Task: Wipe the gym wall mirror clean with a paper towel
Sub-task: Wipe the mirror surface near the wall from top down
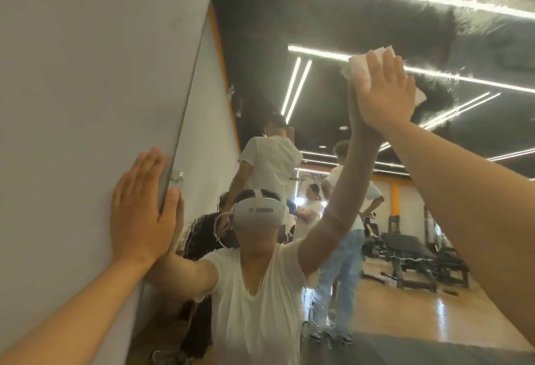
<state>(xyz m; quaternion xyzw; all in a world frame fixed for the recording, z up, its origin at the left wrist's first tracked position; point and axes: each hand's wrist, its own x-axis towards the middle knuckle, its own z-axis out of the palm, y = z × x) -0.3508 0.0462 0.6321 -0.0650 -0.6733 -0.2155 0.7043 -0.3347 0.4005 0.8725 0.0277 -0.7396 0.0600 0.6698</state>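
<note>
Findings, nearest first: two bare forearms reach up from the lower corners; count of hands, two.

Left hand (142,208): fingers straight and together, palm flat on the plain grey painted wall (86,75) at the mirror's left edge, thumb lying over the edge onto the glass; it holds nothing and appears to serve as a brace.

Right hand (385,92): raised high, fingers straight and spread, pressing the folded white paper towel (359,69) flat against the glass; towel corners show above and to the right of the fingers; count of towels, one.

Large frameless wall mirror (260,17): one panel in view; the towel sits in its upper right area.

Progress, as judged: wiping is under way and far from finished; a streaky film lies across the upper right, around and above the towel; wet runs and droplets mark the lower centre; the upper left reads cleaner; the streaked top and the wet lower band remain to be worked.

Reflected beyond: one headset wearer in a white shirt; several other figures, exact count uncertain behind smears; one black padded weight bench (411,254); several bright ceiling light strips.
</note>
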